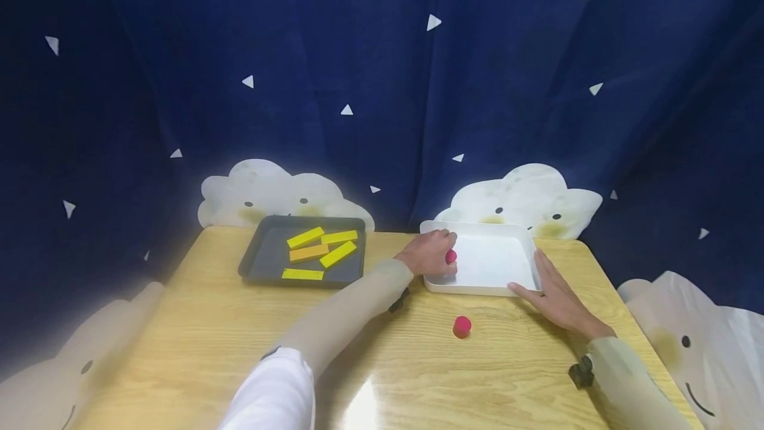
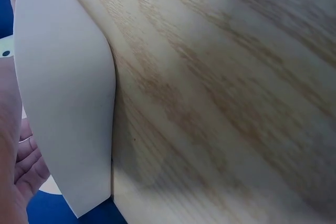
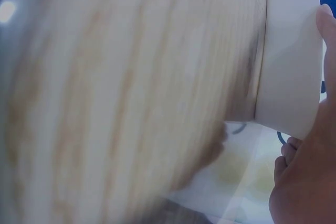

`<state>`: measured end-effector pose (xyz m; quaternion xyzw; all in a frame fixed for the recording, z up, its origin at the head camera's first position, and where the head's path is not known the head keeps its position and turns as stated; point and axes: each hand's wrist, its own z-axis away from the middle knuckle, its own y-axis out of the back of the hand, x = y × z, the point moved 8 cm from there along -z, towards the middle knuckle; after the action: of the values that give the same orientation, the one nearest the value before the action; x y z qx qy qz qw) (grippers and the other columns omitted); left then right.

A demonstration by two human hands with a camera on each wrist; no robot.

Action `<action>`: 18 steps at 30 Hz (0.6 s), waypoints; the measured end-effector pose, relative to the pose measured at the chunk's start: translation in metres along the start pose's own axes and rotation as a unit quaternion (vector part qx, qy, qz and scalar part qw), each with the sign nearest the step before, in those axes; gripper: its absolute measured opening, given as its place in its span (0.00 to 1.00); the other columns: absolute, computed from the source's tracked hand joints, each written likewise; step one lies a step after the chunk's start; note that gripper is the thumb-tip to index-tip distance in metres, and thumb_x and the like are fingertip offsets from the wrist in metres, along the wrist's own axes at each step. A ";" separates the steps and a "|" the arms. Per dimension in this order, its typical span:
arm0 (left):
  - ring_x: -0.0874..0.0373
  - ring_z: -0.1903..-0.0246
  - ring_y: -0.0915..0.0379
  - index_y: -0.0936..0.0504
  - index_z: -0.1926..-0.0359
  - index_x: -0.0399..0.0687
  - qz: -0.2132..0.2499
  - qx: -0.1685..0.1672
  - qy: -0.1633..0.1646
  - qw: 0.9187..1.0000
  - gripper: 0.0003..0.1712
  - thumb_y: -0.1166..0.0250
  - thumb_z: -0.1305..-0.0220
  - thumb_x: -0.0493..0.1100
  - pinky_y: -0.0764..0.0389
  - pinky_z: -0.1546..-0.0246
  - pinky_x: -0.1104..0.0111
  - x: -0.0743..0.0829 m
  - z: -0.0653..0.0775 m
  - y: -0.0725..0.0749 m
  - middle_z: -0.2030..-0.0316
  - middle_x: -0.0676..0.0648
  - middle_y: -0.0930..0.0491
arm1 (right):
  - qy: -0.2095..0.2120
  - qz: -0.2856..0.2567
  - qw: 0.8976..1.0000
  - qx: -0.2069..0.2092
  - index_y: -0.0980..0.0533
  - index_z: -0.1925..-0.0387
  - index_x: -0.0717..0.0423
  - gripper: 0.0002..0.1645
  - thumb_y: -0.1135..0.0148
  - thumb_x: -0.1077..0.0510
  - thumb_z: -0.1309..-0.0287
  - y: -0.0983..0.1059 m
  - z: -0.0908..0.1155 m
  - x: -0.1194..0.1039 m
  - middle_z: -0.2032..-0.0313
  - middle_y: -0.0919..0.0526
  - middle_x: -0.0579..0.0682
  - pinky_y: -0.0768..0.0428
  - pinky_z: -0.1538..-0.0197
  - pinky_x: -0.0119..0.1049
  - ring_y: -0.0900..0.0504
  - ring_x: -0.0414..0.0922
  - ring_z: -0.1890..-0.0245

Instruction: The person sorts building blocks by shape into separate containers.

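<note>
My left hand [image 1: 431, 254] reaches over the left side of the white tray [image 1: 489, 290], its fingers curled round a small red piece [image 1: 451, 257]. In the left wrist view part of that hand [image 2: 31, 171] shows beyond the tray's pale outer wall [image 2: 68, 93]. At the tray's front right corner, my right hand [image 1: 555, 294] rests with straight fingers along the right side and the thumb at the front rim. A second red piece, a short cylinder [image 1: 462, 326], stands on the wooden table in front of the tray.
On the left of the table [image 1: 227, 337] lies a dark grey tray [image 1: 256, 251] holding several yellow blocks [image 1: 339, 254] and an orange one [image 1: 308, 253]. Behind the table hangs a dark blue curtain [image 1: 370, 85] with white triangles and clouds.
</note>
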<state>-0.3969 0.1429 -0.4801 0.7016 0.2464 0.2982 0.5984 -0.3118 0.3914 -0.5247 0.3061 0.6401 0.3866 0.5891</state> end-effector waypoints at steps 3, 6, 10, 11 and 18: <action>0.62 0.63 0.25 0.21 0.44 0.48 -0.009 -0.004 0.002 1.000 0.24 0.30 0.33 0.56 0.21 0.64 0.76 0.000 0.000 -0.002 0.61 0.53 0.22 | -0.003 0.002 1.000 -0.002 0.74 0.15 0.58 0.71 0.40 0.28 0.28 -0.002 0.000 0.001 0.15 0.74 0.64 0.57 0.21 0.76 0.65 0.70 0.16; 0.62 0.64 0.25 0.21 0.45 0.48 -0.012 -0.010 0.006 1.000 0.23 0.30 0.33 0.56 0.21 0.64 0.76 0.000 -0.001 -0.003 0.62 0.53 0.22 | -0.004 0.001 1.000 -0.001 0.74 0.15 0.59 0.72 0.40 0.27 0.28 -0.002 0.000 0.002 0.15 0.74 0.64 0.57 0.21 0.76 0.65 0.70 0.16; 0.62 0.64 0.26 0.21 0.47 0.48 -0.012 -0.022 0.013 1.000 0.22 0.30 0.33 0.56 0.22 0.64 0.75 -0.002 -0.002 -0.006 0.62 0.53 0.22 | -0.001 0.001 1.000 0.002 0.74 0.15 0.58 0.71 0.39 0.28 0.28 -0.002 0.000 0.001 0.15 0.73 0.64 0.57 0.21 0.76 0.64 0.70 0.16; 0.62 0.64 0.26 0.21 0.48 0.48 -0.013 -0.023 0.014 1.000 0.21 0.30 0.33 0.56 0.22 0.64 0.75 -0.002 -0.003 -0.006 0.62 0.54 0.22 | -0.001 0.001 1.000 0.002 0.74 0.15 0.58 0.71 0.39 0.28 0.28 -0.002 0.000 0.001 0.15 0.73 0.64 0.57 0.21 0.76 0.65 0.70 0.16; 0.61 0.60 0.26 0.22 0.49 0.50 -0.003 -0.022 0.012 1.000 0.20 0.30 0.33 0.56 0.22 0.62 0.75 -0.002 -0.004 -0.003 0.61 0.54 0.24 | 0.002 0.003 1.000 0.000 0.75 0.15 0.57 0.71 0.40 0.28 0.28 0.000 0.000 -0.001 0.15 0.74 0.65 0.57 0.21 0.76 0.65 0.70 0.16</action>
<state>-0.4011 0.1442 -0.4829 0.6839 0.2487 0.3100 0.6118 -0.3117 0.3904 -0.5240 0.3071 0.6407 0.3889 0.5865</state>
